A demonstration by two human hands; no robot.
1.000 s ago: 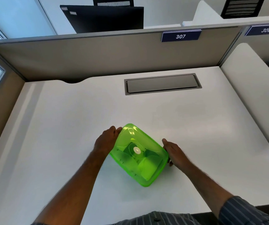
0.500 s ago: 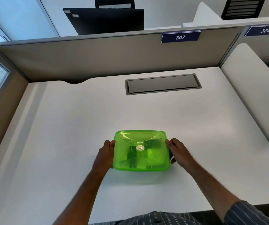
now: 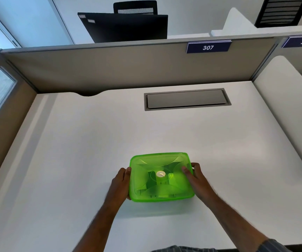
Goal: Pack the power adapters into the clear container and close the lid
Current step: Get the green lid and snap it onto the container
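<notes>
The green container (image 3: 162, 177), lid on, sits on the white counter (image 3: 73, 151) between both hands. The left hand (image 3: 120, 184) grips its left edge; the right hand (image 3: 197, 177) grips its right edge, thumb over the lid.

The square green translucent plastic container (image 3: 162, 177) looks glossy and smooth, light gleaming on its lid. The white desk (image 3: 92, 151) beneath is matt and smooth. The grey rectangular cable hatch (image 3: 186, 99) looks like brushed metal, the beige partition panel (image 3: 110, 70) like matt cloth.
</notes>
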